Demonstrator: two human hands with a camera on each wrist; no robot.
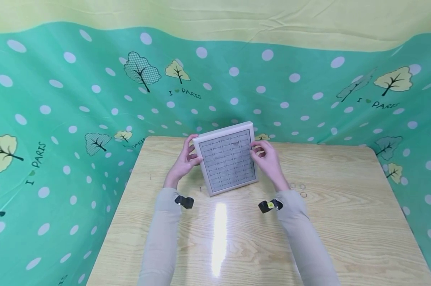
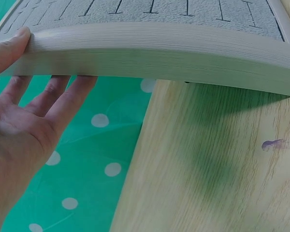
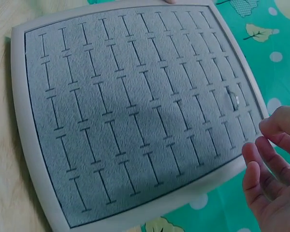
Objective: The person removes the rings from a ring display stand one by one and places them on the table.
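In the head view, a framed display tray (image 1: 226, 161) with a grey slotted pad is held tilted up above the wooden table. My left hand (image 1: 182, 163) grips its left side; in the left wrist view the thumb lies at the top of the frame's side, the other fingers beneath. One small ring (image 3: 236, 100) sits in a slot near the right side. Beside that side is my right hand (image 1: 267, 159), its fingers loosely bent, with thumb and index tips close together near the frame. Nothing shows between them. Several small rings (image 1: 303, 194) lie near the right wrist.
The wooden table (image 1: 344, 222) carries a bright light reflection in front of the tray. A small dark mark or object (image 1: 200, 188) lies left of the tray. A green dotted cloth (image 1: 233, 91) hangs behind and at both sides. Black wrist cameras (image 1: 270, 205) are strapped to the sleeves.
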